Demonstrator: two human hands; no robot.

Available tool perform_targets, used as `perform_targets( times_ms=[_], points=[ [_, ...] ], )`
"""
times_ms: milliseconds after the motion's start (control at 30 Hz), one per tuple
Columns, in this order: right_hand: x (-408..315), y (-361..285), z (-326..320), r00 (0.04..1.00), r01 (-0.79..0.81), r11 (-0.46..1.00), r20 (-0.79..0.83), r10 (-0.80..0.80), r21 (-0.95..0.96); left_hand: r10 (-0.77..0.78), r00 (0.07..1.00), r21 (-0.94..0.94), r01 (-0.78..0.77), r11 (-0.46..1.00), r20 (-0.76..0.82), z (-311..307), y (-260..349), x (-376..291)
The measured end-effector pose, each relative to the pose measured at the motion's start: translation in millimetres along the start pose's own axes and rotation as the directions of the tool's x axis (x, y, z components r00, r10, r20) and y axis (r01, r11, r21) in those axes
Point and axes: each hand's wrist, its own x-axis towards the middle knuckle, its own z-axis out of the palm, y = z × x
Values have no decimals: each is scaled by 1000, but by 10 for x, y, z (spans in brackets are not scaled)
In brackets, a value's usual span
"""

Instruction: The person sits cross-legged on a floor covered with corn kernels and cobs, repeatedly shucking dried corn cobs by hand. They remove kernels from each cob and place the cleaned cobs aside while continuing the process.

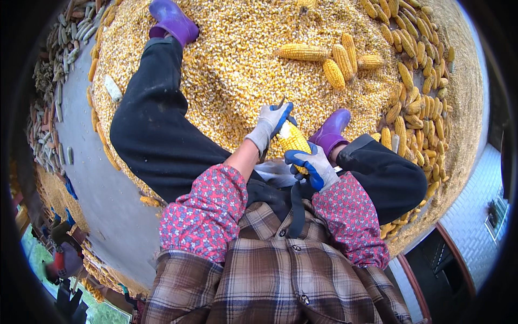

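Note:
My right hand [313, 166], in a grey glove with blue coating, grips an ear of yellow corn [294, 141] near its lower end. Pale bare cob shows at the ear's upper end, where some kernels are gone. My left hand [272, 121], gloved alike, is closed around a slim dark tool [282, 101] with its tip jutting past the fingers. The left fingers are right beside the ear's stripped end; whether they touch it I cannot tell. Loose corn kernels [230, 77] spread in a thick heap beneath both hands and between my legs.
Several whole ears [342, 60] lie on the kernels ahead. A large pile of ears [425, 109] borders the right side. Stripped cobs [66, 36] lie at far left across the concrete floor [101, 194]. My purple boots [176, 22] rest on the kernels. Another person [64, 259] is at lower left.

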Motion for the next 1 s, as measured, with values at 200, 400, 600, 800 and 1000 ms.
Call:
perform_targets(
  times_ms=[200,400,600,800,1000],
  points=[
    [586,190,-12,977,74,849,-133,-167,-523,71,997,-33,-71,997,13,9,-77,124],
    [376,7,216,990,18,910,-123,-75,-414,139,956,397,-27,918,-258,12,-10,37],
    [76,-17,-17,990,-123,970,87,107,208,-34,999,-96,36,995,18,23,-5,175],
    [293,132,7,917,226,702,-95,-387,-675,50,975,267,10,964,-217,-27,-317,363],
    [606,-8,136,942,25,576,-174,-288,-817,183,967,349,-112,931,-177,70,36,-17]
  ],
)
